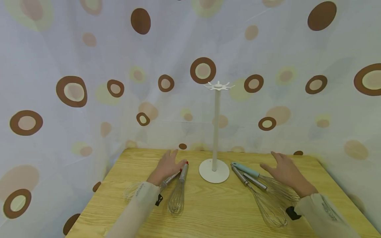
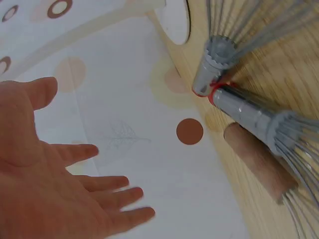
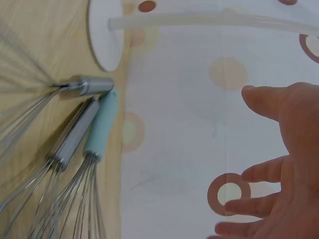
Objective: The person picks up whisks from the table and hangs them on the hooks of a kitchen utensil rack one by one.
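Note:
My left hand (image 1: 167,167) hovers above a group of whisks on the left, fingers spread and holding nothing. Two of these have metal handles with red ends: one whisk (image 1: 183,173) and another (image 2: 244,107). Beside them lies a whisk with a brown wood-like handle (image 2: 261,162), mostly hidden in the head view. My right hand (image 1: 285,172), also spread and holding nothing, is over the right-hand group. There I see a teal-handled whisk (image 1: 245,169) and two metal ones, a longer whisk (image 1: 240,175) and a second whisk (image 1: 255,181). Between the groups stands a white hook stand (image 1: 216,129).
The stand's round base (image 1: 206,173) rests on the wood-grain table (image 1: 214,211), towards the back edge. Several hooks (image 1: 218,86) fan out at its top. A white curtain (image 1: 178,39) with brown and yellow circles hangs behind and along both sides.

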Available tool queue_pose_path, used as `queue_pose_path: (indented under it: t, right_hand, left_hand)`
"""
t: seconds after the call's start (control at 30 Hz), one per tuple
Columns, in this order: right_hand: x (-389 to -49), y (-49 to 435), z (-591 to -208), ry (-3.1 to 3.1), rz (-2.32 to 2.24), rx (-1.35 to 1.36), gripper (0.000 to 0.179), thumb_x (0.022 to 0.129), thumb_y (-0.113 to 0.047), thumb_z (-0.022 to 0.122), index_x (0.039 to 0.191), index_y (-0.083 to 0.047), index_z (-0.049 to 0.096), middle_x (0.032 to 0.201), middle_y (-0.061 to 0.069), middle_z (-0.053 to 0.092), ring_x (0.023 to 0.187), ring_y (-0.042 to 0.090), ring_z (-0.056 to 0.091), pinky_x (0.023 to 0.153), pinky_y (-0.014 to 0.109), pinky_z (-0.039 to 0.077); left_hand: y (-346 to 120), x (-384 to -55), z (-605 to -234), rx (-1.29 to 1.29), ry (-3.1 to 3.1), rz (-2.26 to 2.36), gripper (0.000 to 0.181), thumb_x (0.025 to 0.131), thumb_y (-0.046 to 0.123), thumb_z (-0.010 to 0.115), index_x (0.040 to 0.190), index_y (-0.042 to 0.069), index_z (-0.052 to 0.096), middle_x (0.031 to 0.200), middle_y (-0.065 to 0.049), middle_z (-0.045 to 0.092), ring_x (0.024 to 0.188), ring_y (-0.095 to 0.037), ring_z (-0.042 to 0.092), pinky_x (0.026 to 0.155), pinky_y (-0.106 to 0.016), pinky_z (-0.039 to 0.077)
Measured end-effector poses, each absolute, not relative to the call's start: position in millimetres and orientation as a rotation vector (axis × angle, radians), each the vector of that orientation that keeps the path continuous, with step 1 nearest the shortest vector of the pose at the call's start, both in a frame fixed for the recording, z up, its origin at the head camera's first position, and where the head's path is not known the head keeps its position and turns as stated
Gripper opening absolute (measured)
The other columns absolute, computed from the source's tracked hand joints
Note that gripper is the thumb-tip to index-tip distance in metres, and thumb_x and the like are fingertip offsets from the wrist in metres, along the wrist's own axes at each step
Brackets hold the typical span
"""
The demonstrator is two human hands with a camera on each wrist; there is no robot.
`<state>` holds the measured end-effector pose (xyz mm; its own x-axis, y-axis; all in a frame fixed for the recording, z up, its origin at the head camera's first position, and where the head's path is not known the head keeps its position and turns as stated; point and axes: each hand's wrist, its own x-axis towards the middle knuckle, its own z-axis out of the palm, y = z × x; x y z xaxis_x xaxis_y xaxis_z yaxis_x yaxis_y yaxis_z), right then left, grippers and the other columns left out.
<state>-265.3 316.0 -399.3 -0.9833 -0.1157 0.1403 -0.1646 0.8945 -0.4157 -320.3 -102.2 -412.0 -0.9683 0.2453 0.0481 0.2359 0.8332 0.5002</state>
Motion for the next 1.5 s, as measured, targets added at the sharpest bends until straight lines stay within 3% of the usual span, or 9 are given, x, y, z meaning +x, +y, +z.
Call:
queue_pose_path:
  t: [0.1, 0.3, 0.57, 0.87, 1.13, 1.5]
  right_hand:
    - [-270.5, 309.0, -389.6, -2.944, 0.740, 0.242, 0.085, 0.094, -0.053, 0.048, 0.141, 0.014, 0.026, 0.137, 0.041, 0.027, 0.121, 0.058, 0.028, 0.090, 0.067, 0.030]
    - [-281.6, 292.0, -371.2, -2.887, 0.861, 0.294, 0.076, 0.096, -0.050, 0.046, 0.140, 0.010, 0.032, 0.137, 0.033, 0.037, 0.120, 0.051, 0.038, 0.090, 0.061, 0.037]
    - [-293.1, 278.0, -354.4, -2.801, 0.982, 0.307, 0.062, 0.099, -0.047, 0.042, 0.136, 0.003, 0.041, 0.134, 0.027, 0.045, 0.122, 0.044, 0.042, 0.092, 0.056, 0.039]
    - [-310.6, 260.4, -345.1, -2.749, 1.182, 0.330, 0.061, 0.098, -0.051, 0.040, 0.136, -0.003, 0.043, 0.134, 0.022, 0.047, 0.123, 0.040, 0.043, 0.095, 0.056, 0.037]
    - [-326.5, 234.2, -333.9, -2.574, 1.469, 0.379, 0.049, 0.102, -0.036, 0.041, 0.131, 0.003, 0.046, 0.122, 0.022, 0.054, 0.112, 0.034, 0.053, 0.094, 0.044, 0.044]
    - [-346.5, 206.2, -318.1, -2.471, 1.649, 0.404, 0.050, 0.103, -0.031, 0.039, 0.134, 0.008, 0.041, 0.130, 0.026, 0.048, 0.119, 0.037, 0.050, 0.095, 0.043, 0.043]
  left_hand:
    - [-93.5, -331.1, -409.9, 0.485, 2.855, 1.070, 0.068, 0.097, 0.040, 0.049, 0.147, 0.000, 0.027, 0.149, -0.023, 0.025, 0.136, -0.037, 0.025, 0.104, -0.051, 0.028]
    - [-69.5, -344.2, -408.1, 0.523, 2.575, 1.429, 0.063, 0.098, 0.036, 0.051, 0.147, 0.005, 0.027, 0.149, -0.016, 0.031, 0.135, -0.032, 0.031, 0.102, -0.049, 0.033]
    - [-33.2, -357.5, -413.4, 0.573, 2.381, 1.799, 0.050, 0.099, 0.024, 0.051, 0.142, 0.003, 0.037, 0.139, -0.017, 0.044, 0.127, -0.031, 0.043, 0.099, -0.044, 0.038]
    - [-2.1, -368.1, -416.0, 0.541, 2.319, 1.888, 0.053, 0.100, 0.022, 0.050, 0.146, 0.003, 0.031, 0.142, -0.019, 0.041, 0.130, -0.035, 0.039, 0.101, -0.046, 0.036]
    - [18.2, -372.5, -422.9, 0.616, 2.243, 1.973, 0.048, 0.100, 0.017, 0.050, 0.144, 0.003, 0.036, 0.138, -0.019, 0.045, 0.128, -0.034, 0.041, 0.101, -0.046, 0.036]
    - [31.3, -382.6, -437.4, 0.605, 2.321, 2.010, 0.037, 0.098, 0.018, 0.053, 0.132, 0.002, 0.050, 0.120, -0.020, 0.059, 0.110, -0.030, 0.056, 0.091, -0.044, 0.044]
